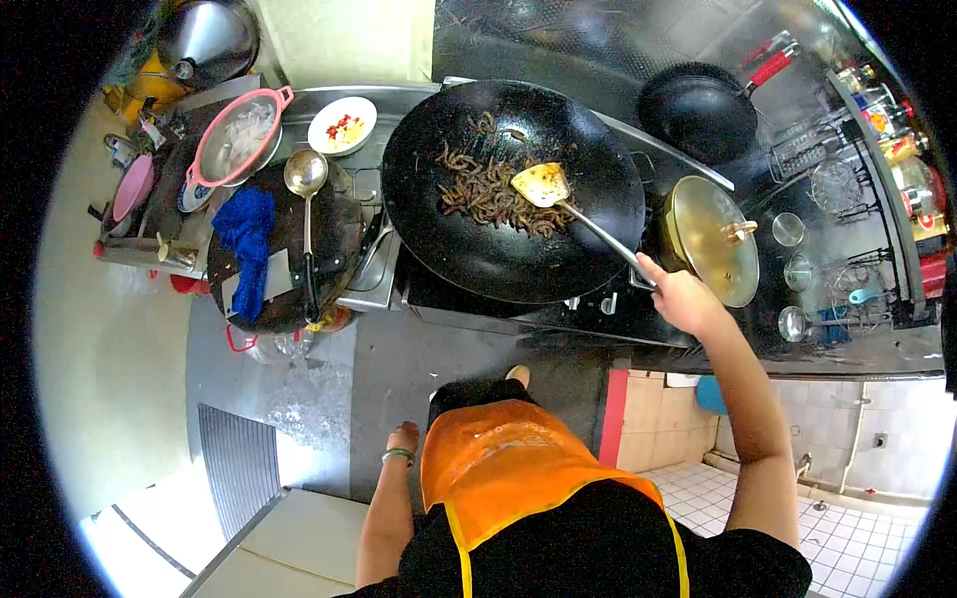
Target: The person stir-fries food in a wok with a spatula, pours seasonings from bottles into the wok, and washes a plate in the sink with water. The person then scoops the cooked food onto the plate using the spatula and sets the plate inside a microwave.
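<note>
My right hand point(686, 301) is wrapped round the handle of a metal spatula point(543, 185). The spatula's blade rests on a heap of small brown curled food pieces point(488, 189) in a large black wok point(578, 254). Low at my left side hangs my left hand point(403, 439), a green bracelet on its wrist; its fingers are too small and foreshortened to make out. Left of the wok are a white bowl point(342, 127) with red and yellow chopped bits and a ladle point(306, 173) lying on a round dark board point(339, 214).
A lidded pot point(713, 239) stands right of the wok, with a black frying pan point(698, 112) behind it. A blue cloth point(249, 234) and a cleaver point(277, 276) lie on the board. A pink-rimmed basket point(239, 138) is at the left. Bottles point(909, 184) line the right shelf.
</note>
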`<state>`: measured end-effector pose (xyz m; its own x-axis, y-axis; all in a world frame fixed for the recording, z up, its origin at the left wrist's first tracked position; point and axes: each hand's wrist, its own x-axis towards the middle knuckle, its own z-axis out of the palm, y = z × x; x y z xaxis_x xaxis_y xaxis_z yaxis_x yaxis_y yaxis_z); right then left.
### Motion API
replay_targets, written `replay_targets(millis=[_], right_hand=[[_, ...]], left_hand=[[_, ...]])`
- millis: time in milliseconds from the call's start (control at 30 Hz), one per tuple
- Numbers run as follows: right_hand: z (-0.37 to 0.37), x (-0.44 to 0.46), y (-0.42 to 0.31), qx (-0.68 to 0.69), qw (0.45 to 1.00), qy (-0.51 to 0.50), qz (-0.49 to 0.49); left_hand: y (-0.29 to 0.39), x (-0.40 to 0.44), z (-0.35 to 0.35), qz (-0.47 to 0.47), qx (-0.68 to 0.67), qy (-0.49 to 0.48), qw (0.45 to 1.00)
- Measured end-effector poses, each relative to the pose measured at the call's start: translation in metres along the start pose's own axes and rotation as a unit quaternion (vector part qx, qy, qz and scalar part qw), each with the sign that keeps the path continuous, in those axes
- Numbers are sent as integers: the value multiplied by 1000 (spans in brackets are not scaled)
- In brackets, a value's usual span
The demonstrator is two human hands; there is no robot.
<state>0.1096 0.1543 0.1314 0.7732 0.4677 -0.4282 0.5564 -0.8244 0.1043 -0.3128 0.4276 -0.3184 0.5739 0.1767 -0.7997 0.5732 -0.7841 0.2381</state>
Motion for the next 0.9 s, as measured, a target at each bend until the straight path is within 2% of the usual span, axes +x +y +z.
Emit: replay_targets(millis=[67,100,133,200,300,367,433,500,533,600,667,700,767,800,833,900], right_hand=[[-7,2,2,25,999,8,-17],[-13,3,4,38,999,12,-25],[-20,0,9,34,996,41,-71],[-21,-1,-8,62,997,17,-33],[-4,8,-26,12,999,-26,-25],[-29,9,-10,41,996,-20,-76],[-44,6,-10,65,993,-11,-98],[-9,17,-21,39,996,-11,-84],[0,19,-31,28,997,-10,-76],[-31,14,-39,94,992,-88,7],[-78,3,-30,97,988,-119,-25],[-101,-1,-22,95,980,-172,-23],[-146,-15,-21,98,960,-262,-29],[-165,-21,-24,101,949,-298,-38],[-175,-18,-25,107,933,-343,12],[-176,-6,-38,88,931,-348,-62]], left_hand=[[-27,39,51,-10,-18,-25,999],[-13,14,17,69,46,-46,995],[0,-13,-9,14,-22,-13,1000],[13,-43,-36,-98,-157,51,981],[-15,-9,-1,-2,15,-63,998],[-56,38,61,30,-9,-14,999],[-60,36,67,8,-46,16,999],[-29,5,25,-65,-94,34,993],[-24,5,28,-52,-76,6,996],[-14,7,30,-26,-40,-44,998],[10,-21,-8,-40,-47,-18,998],[23,-43,-35,-48,-52,-7,997],[18,-45,-33,-44,-48,5,998],[2,-30,-10,-31,-40,10,999],[-13,-19,9,-18,-33,14,999],[-29,-11,25,18,19,-35,999]])
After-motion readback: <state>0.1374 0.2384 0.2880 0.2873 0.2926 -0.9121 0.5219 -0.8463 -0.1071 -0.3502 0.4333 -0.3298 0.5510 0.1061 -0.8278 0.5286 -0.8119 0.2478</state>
